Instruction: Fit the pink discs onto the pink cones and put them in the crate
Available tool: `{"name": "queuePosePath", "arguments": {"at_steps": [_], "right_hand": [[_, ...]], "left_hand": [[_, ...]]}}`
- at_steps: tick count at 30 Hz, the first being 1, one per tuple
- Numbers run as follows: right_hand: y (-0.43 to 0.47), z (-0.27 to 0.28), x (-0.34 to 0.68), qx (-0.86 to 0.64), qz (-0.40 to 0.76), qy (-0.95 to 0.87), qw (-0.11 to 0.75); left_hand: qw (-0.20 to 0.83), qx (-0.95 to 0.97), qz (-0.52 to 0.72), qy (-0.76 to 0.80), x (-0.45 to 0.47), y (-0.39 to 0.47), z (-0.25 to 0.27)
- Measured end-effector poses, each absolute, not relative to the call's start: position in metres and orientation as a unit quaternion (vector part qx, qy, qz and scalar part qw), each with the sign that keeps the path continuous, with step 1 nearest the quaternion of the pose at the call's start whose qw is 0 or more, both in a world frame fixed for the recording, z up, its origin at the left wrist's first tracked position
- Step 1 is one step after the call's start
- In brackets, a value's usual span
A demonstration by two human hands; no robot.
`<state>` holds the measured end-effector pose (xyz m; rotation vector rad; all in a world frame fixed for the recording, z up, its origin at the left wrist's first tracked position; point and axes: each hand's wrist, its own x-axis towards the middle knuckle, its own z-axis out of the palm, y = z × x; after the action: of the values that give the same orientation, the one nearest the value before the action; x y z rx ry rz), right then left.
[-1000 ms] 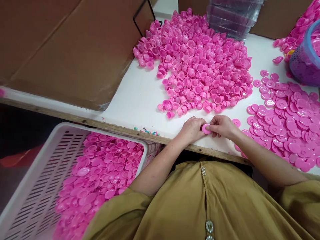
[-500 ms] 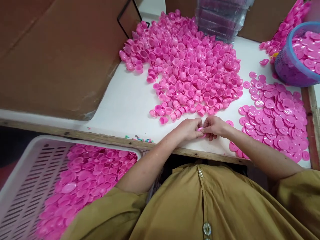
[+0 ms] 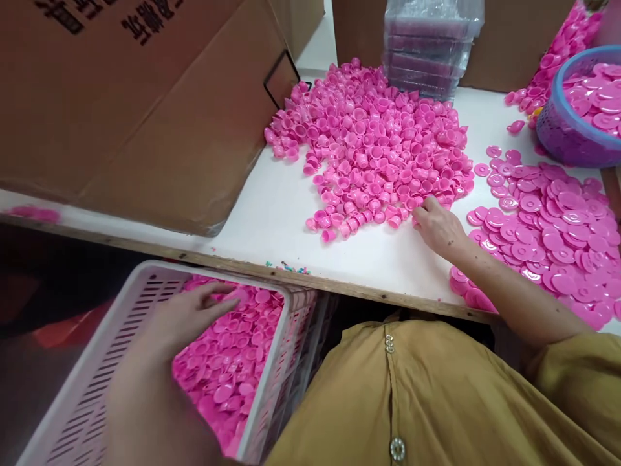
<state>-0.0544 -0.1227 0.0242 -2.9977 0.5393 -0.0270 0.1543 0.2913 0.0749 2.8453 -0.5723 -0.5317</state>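
Note:
My left hand [image 3: 187, 317], slightly blurred, hovers over a white slotted basket [image 3: 291, 299] filled with pink toy pieces [image 3: 237, 362]. Its thumb and fingers are apart, and nothing shows between them. At the near edge of a heap of small pink toy cups [image 3: 371, 152], my right hand [image 3: 440, 230] has its fingers bent down around a pink cup, mostly hidden by the hand. To the right of that hand, many flat round pink toy saucers [image 3: 538, 226] lie spread and overlapping on the white table [image 3: 272, 213].
A large cardboard box [image 3: 169, 149] stands at the left of the table. Wrapped clear plastic packs [image 3: 429, 52] are stacked behind the cups. A blue-purple basket [image 3: 557, 133] of saucers sits at far right. Small coloured scraps [image 3: 294, 268] lie along the wooden front edge [image 3: 339, 288].
My hands were together at the table's front with a pink piece between them. The left has moved down-left over the white basket; the right has moved up to the cup heap. The view shifted.

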Motion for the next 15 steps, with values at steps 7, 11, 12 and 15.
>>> {"name": "queuePosePath", "arguments": {"at_steps": [7,11,12,15], "right_hand": [[-0.104,-0.003,-0.07,-0.932,-0.111,0.149,0.312],[-0.084,-0.013,-0.087,-0.934,-0.124,0.134,0.308],[-0.085,-0.012,-0.092,-0.937,-0.128,0.136,0.294],[-0.104,-0.003,-0.112,-0.944,-0.122,0.183,0.246]], "left_hand": [[0.211,0.96,-0.073,-0.171,0.115,0.259,0.052],[0.324,0.864,-0.127,-0.364,0.068,0.155,0.029],[0.335,0.837,-0.145,-0.408,0.058,0.132,0.023],[0.334,0.784,-0.17,-0.495,0.04,0.083,0.007]]}}
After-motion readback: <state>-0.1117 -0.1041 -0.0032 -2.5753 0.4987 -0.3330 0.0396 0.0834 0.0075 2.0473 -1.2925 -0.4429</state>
